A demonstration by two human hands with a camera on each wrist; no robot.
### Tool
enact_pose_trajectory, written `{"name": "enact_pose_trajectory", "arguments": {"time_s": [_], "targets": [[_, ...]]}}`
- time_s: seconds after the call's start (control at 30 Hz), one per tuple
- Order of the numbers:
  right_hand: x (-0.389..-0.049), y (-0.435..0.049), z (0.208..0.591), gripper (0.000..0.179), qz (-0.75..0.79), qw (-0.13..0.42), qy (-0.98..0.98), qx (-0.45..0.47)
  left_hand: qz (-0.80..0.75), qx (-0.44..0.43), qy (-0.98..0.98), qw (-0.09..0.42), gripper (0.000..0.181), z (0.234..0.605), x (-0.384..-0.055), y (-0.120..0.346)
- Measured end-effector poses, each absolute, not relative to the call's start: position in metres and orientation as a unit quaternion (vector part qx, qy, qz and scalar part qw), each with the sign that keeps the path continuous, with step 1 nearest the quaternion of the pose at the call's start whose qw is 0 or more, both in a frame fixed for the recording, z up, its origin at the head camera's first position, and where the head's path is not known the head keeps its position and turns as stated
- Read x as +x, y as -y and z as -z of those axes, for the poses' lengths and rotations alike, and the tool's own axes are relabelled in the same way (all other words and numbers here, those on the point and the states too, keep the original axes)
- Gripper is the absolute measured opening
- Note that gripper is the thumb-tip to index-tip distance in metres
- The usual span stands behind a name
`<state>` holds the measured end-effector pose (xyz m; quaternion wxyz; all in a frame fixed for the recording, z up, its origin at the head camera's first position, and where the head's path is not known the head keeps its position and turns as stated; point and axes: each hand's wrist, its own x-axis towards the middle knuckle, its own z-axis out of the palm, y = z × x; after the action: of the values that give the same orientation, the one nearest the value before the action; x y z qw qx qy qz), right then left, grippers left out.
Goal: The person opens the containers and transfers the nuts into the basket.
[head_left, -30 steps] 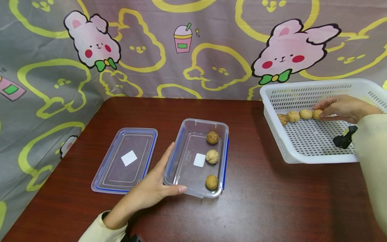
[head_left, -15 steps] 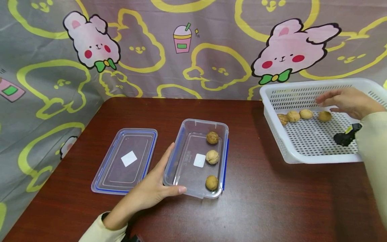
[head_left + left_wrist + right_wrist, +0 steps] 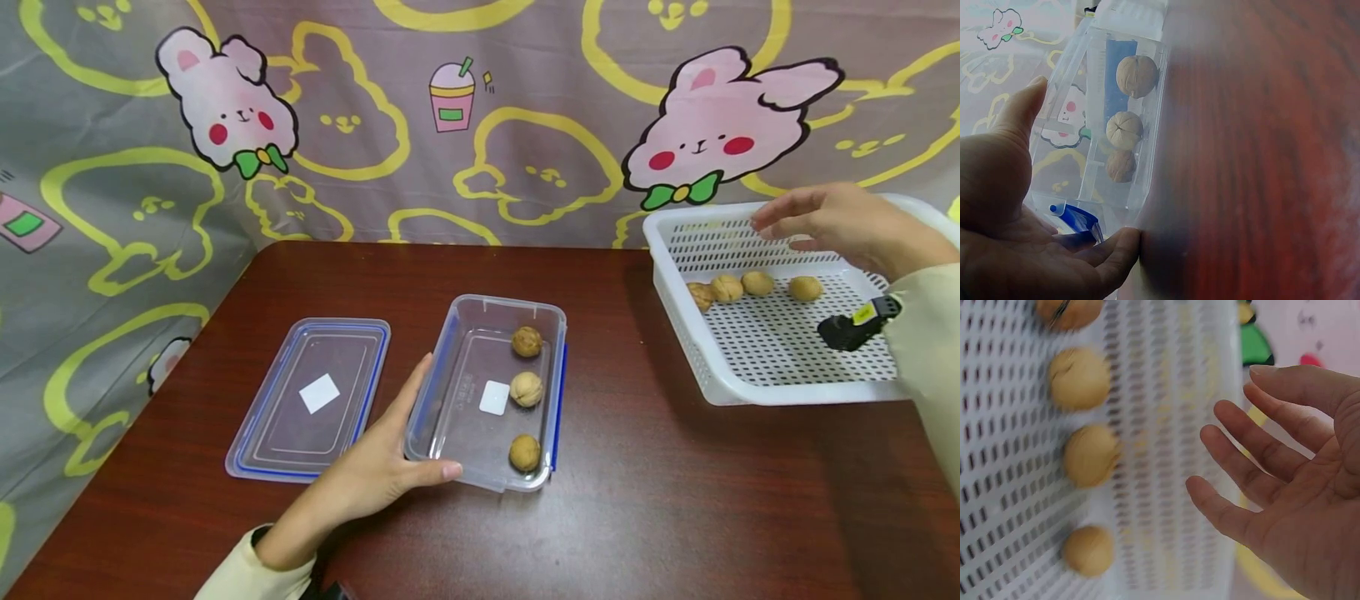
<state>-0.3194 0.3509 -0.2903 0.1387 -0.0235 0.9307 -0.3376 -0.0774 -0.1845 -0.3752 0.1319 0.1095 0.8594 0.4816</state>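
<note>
My left hand (image 3: 375,475) holds a clear plastic food container (image 3: 468,350) by its near left corner, thumb along the near rim and fingers along the left side. Three walnuts (image 3: 527,389) lie in a row along the container's right side, near a white square sticker (image 3: 494,397). In the left wrist view, a blue latch (image 3: 1077,220) hangs beside my fingers (image 3: 1124,253). My right hand (image 3: 855,225) hovers above the back of a white slotted basket (image 3: 720,375), fingers apart and holding nothing. Several walnuts (image 3: 1091,455) sit along the basket's back wall, one (image 3: 806,289) apart from the others.
A clear lid (image 3: 281,425) with a blue seal and a white sticker lies flat left of the container. Behind the dark wooden table (image 3: 637,517) hangs a patterned cloth (image 3: 420,183). A black wrist camera (image 3: 855,325) sticks out from the right sleeve over the basket.
My right hand has let go of the rightmost walnut, which now lies slightly further right, and has risen toward the basket's back rim. The left hand and container have stayed put.
</note>
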Motion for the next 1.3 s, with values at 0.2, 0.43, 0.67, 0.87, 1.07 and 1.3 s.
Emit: {"name": "enact_pose_trajectory", "arguments": {"time_s": [0.2,0.43,0.67,0.87,1.07,1.3], "targets": [[-0.310,-0.323,0.266,0.042,0.333,0.126,-0.932,-0.071,-0.483,0.110,-0.859,0.131,0.123,0.375,-0.078,0.185],[-0.288,-0.276,0.241,0.041,0.317,0.126,-0.931,-0.126,-0.481,0.119,-0.859,0.127,0.123,0.376,-0.078,0.185],[-0.269,-0.228,0.230,0.039,0.294,0.131,-0.927,-0.190,-0.478,0.118,-0.861,0.126,0.123,0.376,-0.079,0.185],[-0.249,-0.193,0.232,0.032,0.319,0.155,-0.897,-0.263,-0.478,0.118,-0.861,0.126,0.123,0.376,-0.078,0.185],[-0.235,-0.163,0.236,0.031,0.353,0.239,-0.847,-0.319,-0.485,0.119,-0.857,0.125,0.123,0.376,-0.078,0.185],[-0.232,-0.137,0.246,0.031,0.372,0.313,-0.791,-0.372,-0.483,0.122,-0.858,0.123,0.123,0.377,-0.078,0.186]]}}
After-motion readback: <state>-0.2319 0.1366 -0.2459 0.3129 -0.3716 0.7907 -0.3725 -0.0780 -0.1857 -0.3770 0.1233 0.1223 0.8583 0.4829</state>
